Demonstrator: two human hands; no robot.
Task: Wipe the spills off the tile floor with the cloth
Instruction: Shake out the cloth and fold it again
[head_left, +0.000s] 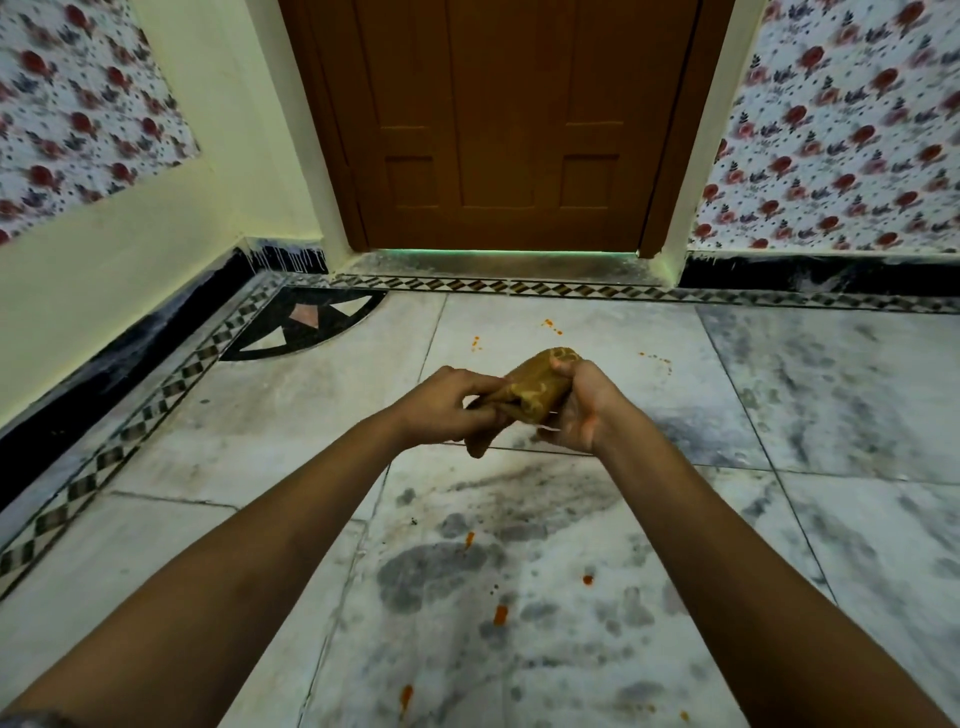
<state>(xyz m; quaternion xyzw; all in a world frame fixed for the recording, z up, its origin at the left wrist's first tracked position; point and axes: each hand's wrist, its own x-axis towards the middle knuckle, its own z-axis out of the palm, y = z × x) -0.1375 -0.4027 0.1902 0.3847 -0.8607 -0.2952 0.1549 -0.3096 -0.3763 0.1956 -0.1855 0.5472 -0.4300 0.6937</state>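
Observation:
A folded mustard-brown cloth (535, 387) is held above the floor between both hands. My left hand (441, 405) pinches its left end with curled fingers. My right hand (582, 408) cups and grips the right end, thumb over the top. Orange spills dot the white marble tile floor (805, 405): small drops far ahead (550, 325), a speckled trail to the right (655, 358), and larger blobs nearer me (500, 614), (587, 579), (405, 699).
A closed brown wooden door (509, 124) stands straight ahead with a raised threshold. Walls with floral paper flank it, with a black skirting along the base. A patterned tile border (156, 410) runs along the left wall and across the doorway.

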